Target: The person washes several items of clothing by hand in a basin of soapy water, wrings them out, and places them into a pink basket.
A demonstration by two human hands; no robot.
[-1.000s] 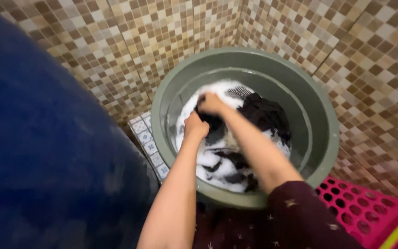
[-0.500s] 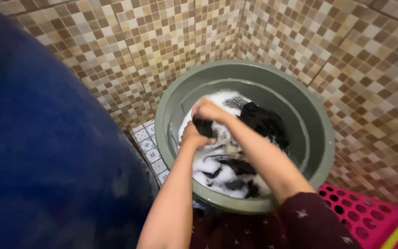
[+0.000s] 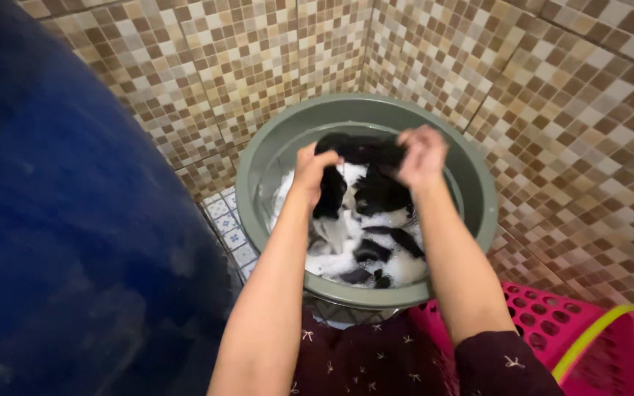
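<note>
A grey-green round tub (image 3: 258, 158) stands in the corner of a tiled room, filled with soapy water, white foam and dark laundry. My left hand (image 3: 312, 163) and my right hand (image 3: 421, 152) are both raised over the tub, each gripping one end of a wet black garment (image 3: 365, 150) stretched between them. The garment hangs down into the suds below. More black and white cloth (image 3: 365, 249) lies in the foam.
A large dark blue barrel (image 3: 67, 242) fills the left side. A pink perforated laundry basket (image 3: 552, 319) with a yellow-green rim sits at the lower right. Brown mosaic tile walls (image 3: 552, 110) close in behind and to the right of the tub.
Both hands have lifted out of the suds and moved apart, pulling a black garment up and spreading it between them. The view has shifted slightly.
</note>
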